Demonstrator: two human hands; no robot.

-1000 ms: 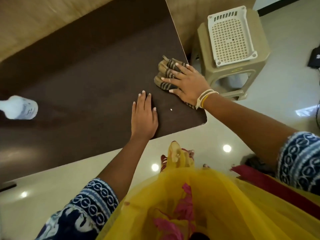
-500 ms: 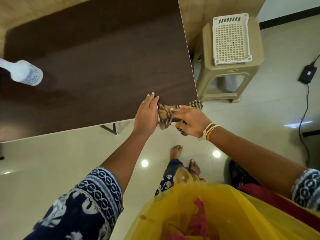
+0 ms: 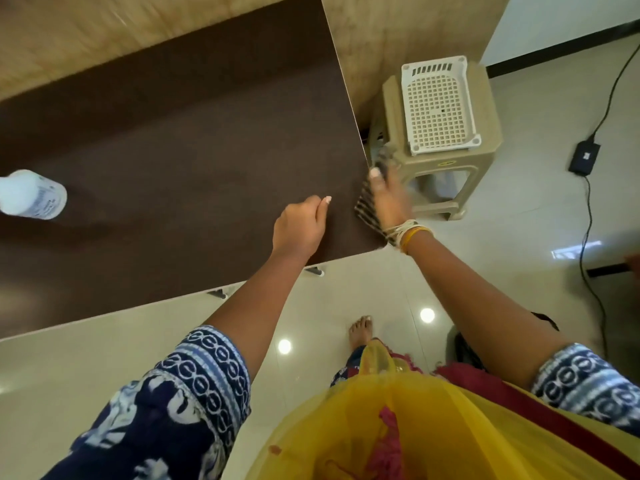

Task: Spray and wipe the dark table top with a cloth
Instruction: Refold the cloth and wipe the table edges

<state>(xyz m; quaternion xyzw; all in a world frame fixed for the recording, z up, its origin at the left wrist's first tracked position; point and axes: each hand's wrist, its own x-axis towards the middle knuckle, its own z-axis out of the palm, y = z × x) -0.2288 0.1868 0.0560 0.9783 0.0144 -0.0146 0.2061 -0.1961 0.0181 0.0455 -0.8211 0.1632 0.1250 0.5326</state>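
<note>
The striped cloth [image 3: 366, 206] sits at the right edge of the dark table top [image 3: 180, 161], gripped by the blurred right hand [image 3: 388, 199]; the left hand [image 3: 299, 226] rests there, fingers curled on nothing; the spray bottle [image 3: 31, 194] stands far left; wiping looks mid-course, with no wet streaks to judge by.

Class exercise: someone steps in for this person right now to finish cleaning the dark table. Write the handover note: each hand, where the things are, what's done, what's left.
Left hand: on the dark table top near its right front corner, fingers curled, holding nothing.
Right hand: at the table's right edge, gripping the striped cloth; blurred, in motion.
Spray bottle: on the table at the far left.
Done: cannot tell how much has been sprayed or wiped.
Left: probably the right edge, then the rest of the top.
</note>
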